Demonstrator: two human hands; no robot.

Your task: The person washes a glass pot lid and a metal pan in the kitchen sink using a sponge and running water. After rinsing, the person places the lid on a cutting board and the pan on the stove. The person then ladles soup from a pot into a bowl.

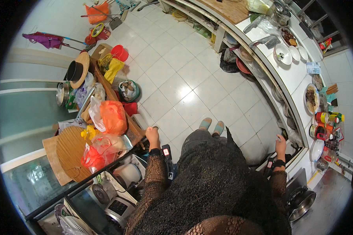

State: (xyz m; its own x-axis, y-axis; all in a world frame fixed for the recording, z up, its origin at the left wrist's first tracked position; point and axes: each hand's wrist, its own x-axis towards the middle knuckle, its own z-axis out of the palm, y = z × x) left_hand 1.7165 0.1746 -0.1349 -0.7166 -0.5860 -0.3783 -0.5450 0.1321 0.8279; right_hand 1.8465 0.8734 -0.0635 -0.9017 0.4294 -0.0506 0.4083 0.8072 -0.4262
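My left hand [152, 135] hangs at my side with its fingers curled, near the corner of a wooden table [138, 130]; nothing shows in it, and its palm side is hidden. On that table, an orange plastic bag [113, 117] and a clear plastic bag [108, 142] lie closest to it. My right hand [280, 144] is on the other side, its fingers apart and holding nothing, beside the lower shelf of a white-tiled counter [297, 88]. Both wrists wear dark bands with devices attached. My slippered feet [206, 123] stand on the tiled floor.
A green bucket [138, 93] and a red bucket [119, 53] stand on the floor left of centre. A black rack [67, 192] with appliances is at lower left. On the counter are a cleaver [267, 42], bowls, a plate of food [311, 98] and bottles; a steel pan [304, 205] is at lower right.
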